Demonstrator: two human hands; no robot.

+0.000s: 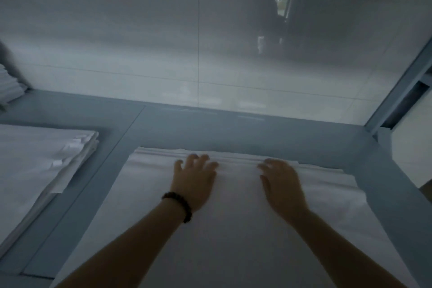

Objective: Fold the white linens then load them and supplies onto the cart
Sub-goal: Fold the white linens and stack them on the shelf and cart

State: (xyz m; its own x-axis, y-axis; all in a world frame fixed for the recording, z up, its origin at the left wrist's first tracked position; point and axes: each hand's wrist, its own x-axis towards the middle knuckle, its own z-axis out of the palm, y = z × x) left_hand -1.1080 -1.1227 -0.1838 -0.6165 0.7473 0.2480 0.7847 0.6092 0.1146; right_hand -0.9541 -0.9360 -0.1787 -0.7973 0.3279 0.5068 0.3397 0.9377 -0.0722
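A white linen (pixel 236 229) lies spread flat on the blue-grey table (pixel 233 131) in front of me, its far edge stacked in several folded layers. Both palms press down on it near that far edge. My left hand (pixel 195 180), with a dark bead bracelet at the wrist, rests flat with fingers apart. A short way to its right, my right hand (pixel 282 182) also lies flat with fingers apart. Neither hand grips the cloth. No cart is in view.
A stack of folded white linens (pixel 39 159) lies on the table at the left. Another pile of white cloth (pixel 9 86) sits at the far left edge. A glossy tiled wall (pixel 210 54) rises behind the table. A blue frame (pixel 402 86) runs up the right.
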